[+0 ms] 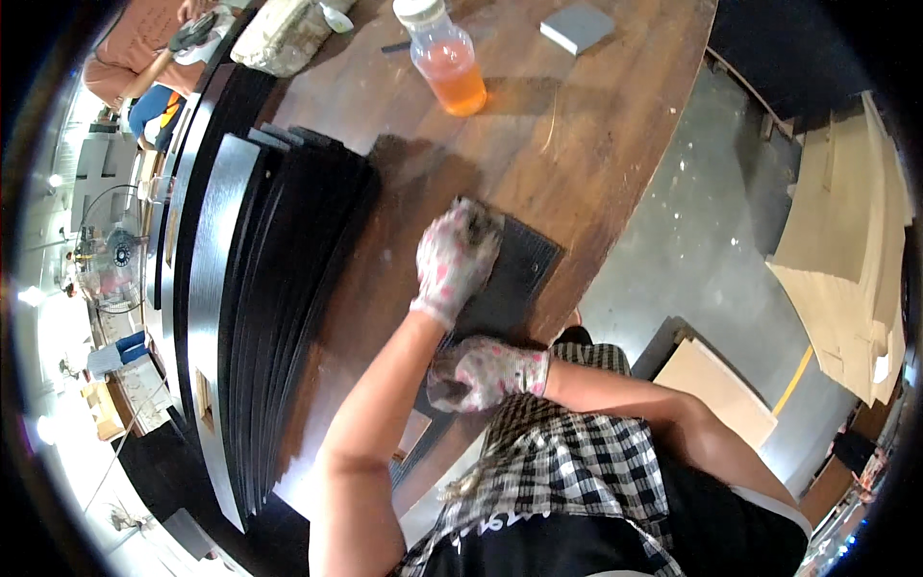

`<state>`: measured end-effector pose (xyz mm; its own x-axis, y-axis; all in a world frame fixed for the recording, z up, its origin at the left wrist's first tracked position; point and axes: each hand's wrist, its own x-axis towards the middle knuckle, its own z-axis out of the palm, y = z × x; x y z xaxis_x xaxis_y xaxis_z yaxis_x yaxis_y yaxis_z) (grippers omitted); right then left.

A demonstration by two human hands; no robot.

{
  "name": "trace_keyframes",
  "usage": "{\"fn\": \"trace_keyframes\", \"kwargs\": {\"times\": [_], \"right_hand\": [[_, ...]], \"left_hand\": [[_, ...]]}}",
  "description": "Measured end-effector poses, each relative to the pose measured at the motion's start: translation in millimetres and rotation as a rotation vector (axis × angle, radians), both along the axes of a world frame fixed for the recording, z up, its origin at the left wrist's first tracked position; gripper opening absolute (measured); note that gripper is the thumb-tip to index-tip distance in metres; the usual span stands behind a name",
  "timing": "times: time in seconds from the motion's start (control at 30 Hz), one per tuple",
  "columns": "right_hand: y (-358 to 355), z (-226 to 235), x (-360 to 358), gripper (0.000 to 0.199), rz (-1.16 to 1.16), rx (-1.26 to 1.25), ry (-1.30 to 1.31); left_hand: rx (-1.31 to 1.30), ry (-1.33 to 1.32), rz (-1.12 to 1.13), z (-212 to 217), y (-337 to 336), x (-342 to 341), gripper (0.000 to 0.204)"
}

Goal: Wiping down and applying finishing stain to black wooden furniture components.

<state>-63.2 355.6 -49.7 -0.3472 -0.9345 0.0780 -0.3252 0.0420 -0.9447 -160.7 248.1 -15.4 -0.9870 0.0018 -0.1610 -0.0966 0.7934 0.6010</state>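
A stack of black panels (pixel 260 308) stands on edge along the left of the brown wooden table (pixel 577 125). Just right of it, the left hand (pixel 454 262), in a speckled glove, presses flat with fingers spread on the far end of a dark board (pixel 514 274) lying near the table's edge. The gloved right hand (pixel 481 373) curls over the board's near end; it seems to clasp the edge, though blur hides the fingertips. Farther back stand a bottle of orange liquid (pixel 447 60) and a grey block (pixel 577 27).
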Motion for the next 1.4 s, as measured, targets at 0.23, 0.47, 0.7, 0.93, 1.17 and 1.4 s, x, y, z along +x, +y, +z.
{"fn": "trace_keyframes", "kwargs": {"times": [0.23,0.47,0.7,0.93,1.17,1.4], "right_hand": [[10.3,6.7,-15.4,0.03,-0.049,-0.054,-0.062],[7.0,9.6,-6.4,0.025,-0.11,-0.131,-0.033],[2.8,-0.6,-2.8,0.029,-0.121,-0.132,-0.028],[7.0,-11.2,1.5,0.028,-0.155,-0.153,0.01],[-0.5,-6.5,0.6,0.024,-0.162,-0.148,0.132],[2.2,-12.4,0.8,0.022,-0.204,-0.131,0.093]], "left_hand": [[0.051,0.154,-0.169,-16.6,-18.0,35.5,0.034],[-0.313,0.222,-0.467,8.0,14.6,-1.9,0.035],[-0.21,0.306,-0.639,16.4,2.7,20.4,0.034],[-0.097,0.348,-0.642,7.1,21.5,17.1,0.016],[-0.036,0.416,-0.645,4.1,43.3,-15.3,0.029],[-0.096,0.464,-0.518,-12.6,20.6,1.1,0.027]]}}
